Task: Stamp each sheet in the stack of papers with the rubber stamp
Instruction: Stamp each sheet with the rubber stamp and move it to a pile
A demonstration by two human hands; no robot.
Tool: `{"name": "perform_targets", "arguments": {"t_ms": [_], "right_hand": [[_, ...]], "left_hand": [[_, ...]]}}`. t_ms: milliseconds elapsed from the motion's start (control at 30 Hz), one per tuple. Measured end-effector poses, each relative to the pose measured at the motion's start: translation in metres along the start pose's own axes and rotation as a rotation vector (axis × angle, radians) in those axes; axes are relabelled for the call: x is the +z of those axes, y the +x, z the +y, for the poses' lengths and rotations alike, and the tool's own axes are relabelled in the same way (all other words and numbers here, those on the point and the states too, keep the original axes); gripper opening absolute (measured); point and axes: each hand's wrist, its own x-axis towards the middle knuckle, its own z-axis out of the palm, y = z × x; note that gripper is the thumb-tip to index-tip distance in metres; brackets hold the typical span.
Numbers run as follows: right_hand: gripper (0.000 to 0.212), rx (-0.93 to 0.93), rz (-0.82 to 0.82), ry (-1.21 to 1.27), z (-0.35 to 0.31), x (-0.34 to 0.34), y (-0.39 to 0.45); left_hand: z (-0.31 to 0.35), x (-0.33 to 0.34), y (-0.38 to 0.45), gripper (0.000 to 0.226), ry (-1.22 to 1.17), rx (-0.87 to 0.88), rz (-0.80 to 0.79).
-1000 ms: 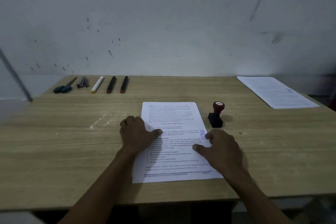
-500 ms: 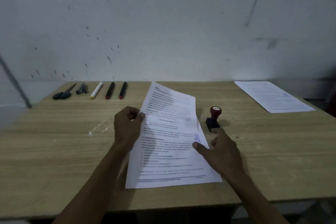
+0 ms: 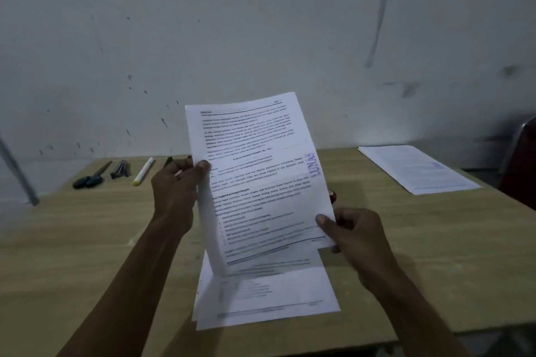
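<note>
I hold a printed sheet (image 3: pixel 255 182) up off the table; it bears a purple stamp mark near its right edge. My left hand (image 3: pixel 177 185) pinches its left edge, thumb on the front. My right hand (image 3: pixel 353 235) pinches its lower right corner. Below it the stack of papers (image 3: pixel 269 295) lies flat near the table's front edge. The rubber stamp (image 3: pixel 332 195) is almost wholly hidden behind the lifted sheet; only a bit of its dark red knob shows.
A second pile of sheets (image 3: pixel 414 168) lies at the back right of the wooden table (image 3: pixel 87 240). Scissors (image 3: pixel 91 177), a black clip (image 3: pixel 119 170), a white marker (image 3: pixel 143 171) and a dark pen (image 3: pixel 168 161) lie at the back left. A dark red chair (image 3: pixel 522 162) stands at the right.
Both hands took hold of the top sheet, which lay flat on the stack, and raised it upright off the table. The view tilted up. The lifted sheet now hides the stamp.
</note>
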Motion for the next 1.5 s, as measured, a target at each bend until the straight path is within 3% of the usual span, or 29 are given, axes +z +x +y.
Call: {"name": "perform_targets", "arguments": {"t_ms": [300, 533, 667, 767, 967, 1500], "right_hand": [[0.013, -0.052, 0.317, 0.041, 0.0, -0.078, 0.038], [0.024, -0.013, 0.509, -0.032, 0.026, -0.151, 0.082], [0.005, 0.075, 0.615, -0.077, 0.05, -0.198, 0.117], [0.006, 0.108, 0.664, -0.159, 0.064, -0.225, 0.138], [0.023, 0.17, 0.708, -0.382, 0.105, -0.271, 0.184], [0.026, 0.247, 0.614, -0.894, 0.164, -0.336, 0.287]], "left_hand": [[0.007, 0.117, 0.018, 0.012, 0.084, -0.014, -0.157], [-0.023, 0.223, 0.032, 0.011, 0.3, 0.052, -0.325], [-0.047, 0.283, 0.039, 0.016, 0.425, 0.039, -0.426], [-0.064, 0.318, 0.042, 0.016, 0.51, 0.025, -0.49], [-0.118, 0.385, 0.049, 0.014, 0.655, -0.022, -0.584], [-0.223, 0.501, 0.087, 0.013, 0.838, -0.03, -0.645]]}}
